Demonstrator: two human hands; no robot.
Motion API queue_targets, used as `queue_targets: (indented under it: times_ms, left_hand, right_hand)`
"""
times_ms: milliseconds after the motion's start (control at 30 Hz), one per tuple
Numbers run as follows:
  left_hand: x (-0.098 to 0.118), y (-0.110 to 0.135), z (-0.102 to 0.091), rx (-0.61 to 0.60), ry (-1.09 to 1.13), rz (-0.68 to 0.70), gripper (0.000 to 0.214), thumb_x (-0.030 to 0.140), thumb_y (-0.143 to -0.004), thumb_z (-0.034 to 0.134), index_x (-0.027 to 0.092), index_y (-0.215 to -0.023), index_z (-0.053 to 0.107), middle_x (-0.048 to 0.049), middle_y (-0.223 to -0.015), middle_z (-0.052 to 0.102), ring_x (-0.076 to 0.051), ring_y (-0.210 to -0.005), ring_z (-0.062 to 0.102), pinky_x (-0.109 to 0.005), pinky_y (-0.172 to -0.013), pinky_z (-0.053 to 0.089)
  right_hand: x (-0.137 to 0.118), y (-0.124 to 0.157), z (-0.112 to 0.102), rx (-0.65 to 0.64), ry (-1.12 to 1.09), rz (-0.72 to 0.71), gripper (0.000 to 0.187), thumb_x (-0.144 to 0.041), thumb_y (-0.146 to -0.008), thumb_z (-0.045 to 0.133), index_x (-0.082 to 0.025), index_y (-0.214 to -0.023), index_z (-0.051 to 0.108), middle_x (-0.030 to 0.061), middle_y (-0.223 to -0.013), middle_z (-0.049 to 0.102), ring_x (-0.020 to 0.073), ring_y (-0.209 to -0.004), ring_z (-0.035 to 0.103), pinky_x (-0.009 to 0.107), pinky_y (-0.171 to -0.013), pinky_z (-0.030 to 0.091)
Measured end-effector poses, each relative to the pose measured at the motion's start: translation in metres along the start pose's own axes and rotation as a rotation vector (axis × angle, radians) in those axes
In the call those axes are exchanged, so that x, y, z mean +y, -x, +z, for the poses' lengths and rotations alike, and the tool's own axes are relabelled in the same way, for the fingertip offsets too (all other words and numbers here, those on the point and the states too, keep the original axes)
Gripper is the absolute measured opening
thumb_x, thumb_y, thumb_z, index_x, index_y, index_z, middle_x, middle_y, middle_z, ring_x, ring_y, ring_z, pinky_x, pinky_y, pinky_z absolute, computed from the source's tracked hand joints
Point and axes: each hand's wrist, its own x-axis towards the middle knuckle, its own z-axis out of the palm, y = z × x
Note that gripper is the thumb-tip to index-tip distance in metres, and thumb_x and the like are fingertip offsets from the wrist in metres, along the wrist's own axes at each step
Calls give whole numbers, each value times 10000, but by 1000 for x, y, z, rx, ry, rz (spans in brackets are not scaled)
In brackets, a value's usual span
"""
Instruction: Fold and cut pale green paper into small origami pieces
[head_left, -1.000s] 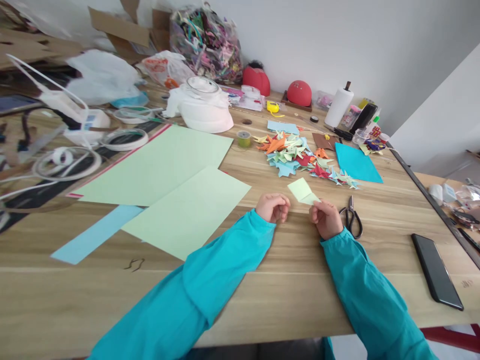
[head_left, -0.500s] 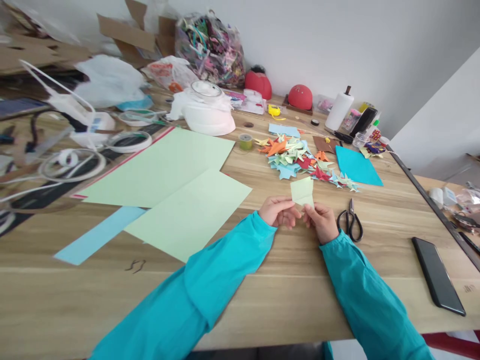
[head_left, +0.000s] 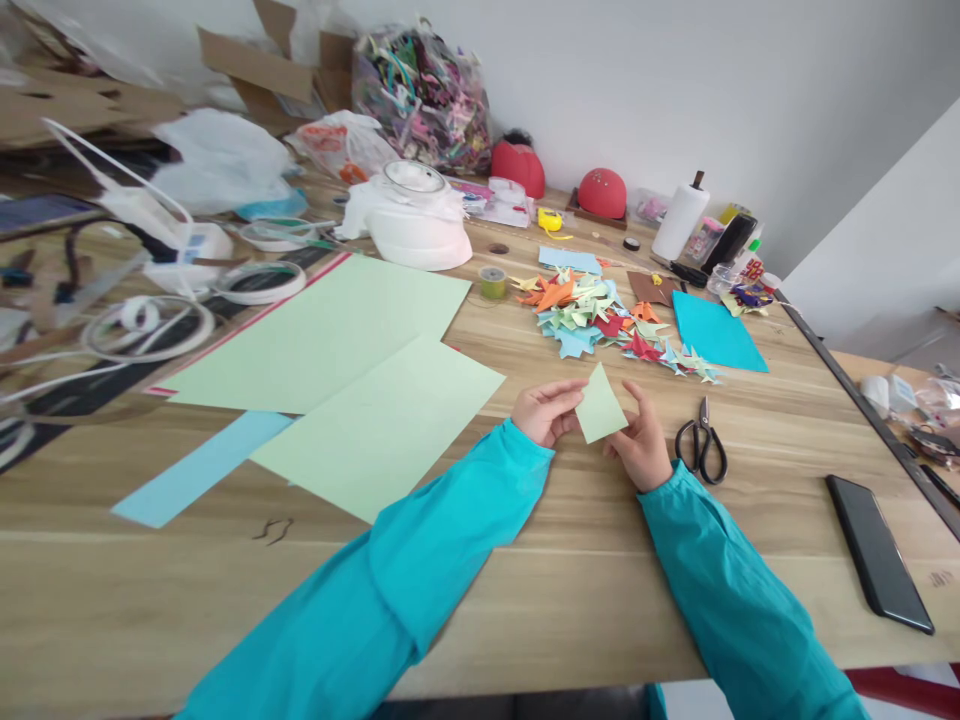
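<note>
A wooden table (head_left: 570, 560) is filling the view, crowded with clutter along its far and left edges. Two large pale green sheets are lying left of centre: the far sheet (head_left: 330, 330) is sitting flat, and the near sheet (head_left: 382, 425) is overlapping its near edge. A light blue strip (head_left: 199, 468) is poking out from under the near sheet towards the left. A white lidded pot (head_left: 412, 215) is standing at the far side, beyond the sheets. To the right of centre a pile of folded paper shapes (head_left: 600, 320) in many colours is spreading over the wood, and a teal sheet (head_left: 716, 330) is lying just to its right. A black phone (head_left: 879, 552) is resting face up near the right edge. Black scissors (head_left: 701, 448) are lying just right of the hands, apart from them.

Both arms, in teal sleeves, are reaching in from the near side. The left hand (head_left: 544, 412) is curling loosely, its thumb and fingertips pinching the left edge of a small green paper (head_left: 598, 408). The right hand (head_left: 643, 445) is staying half open, forefinger stretched upward beside the sheet, its fingers gripping the lower right corner. The small green paper is standing tilted between the two hands, just above the table, near of the pile.
</note>
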Motion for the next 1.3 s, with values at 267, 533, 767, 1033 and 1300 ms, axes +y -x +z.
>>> queue_targets:
  times_ms: [267, 533, 767, 1033, 1300]
  left_hand:
    - [-9, -4, -4, 40, -131, 96, 429, 170, -455, 813, 105, -850, 661, -48, -706, 707, -160, -569, 644, -267, -499, 550]
    - [-11, -5, -7, 26, -302, 143, 388, 306, -439, 823, 121, -719, 628, -32, -661, 693, -164, -610, 649, -273, -562, 550]
    - [-16, -7, -9, -84, -222, 90, 421, 344, -452, 817, 128, -674, 531, 15, -557, 637, -163, -580, 647, -349, -649, 571]
    - [-17, -2, -2, -117, -203, 56, 417, 344, -476, 810, 123, -682, 522, 13, -583, 648, -161, -612, 658, -363, -692, 571]
    - [-15, 1, 1, -70, -271, 73, 468, 254, -373, 847, 104, -710, 559, -36, -664, 684, -173, -625, 651, -327, -599, 566]
  right_hand:
    - [1, 6, 3, 42, 371, -333, 397, -154, -720, 590, -250, -1095, 503, 79, -1070, 515, 178, -875, 562, 225, -542, 488]
    - [-9, 6, 1, 83, 647, -519, 191, -122, -703, 598, -212, -871, 580, 95, -1053, 493, 221, -968, 539, 294, -631, 506]
    - [-6, 5, 0, 139, 508, -342, 133, -283, -775, 600, -182, -688, 607, 73, -878, 589, 158, -737, 578, 250, -537, 468]
    - [-9, 2, 0, 185, 233, -124, 208, -380, -754, 616, -175, -717, 608, 8, -642, 588, 117, -523, 527, 253, -484, 432]
    - [-5, 2, 4, 218, 63, -63, 270, -396, -675, 692, -187, -776, 555, 9, -667, 626, 129, -549, 570, 268, -513, 477]
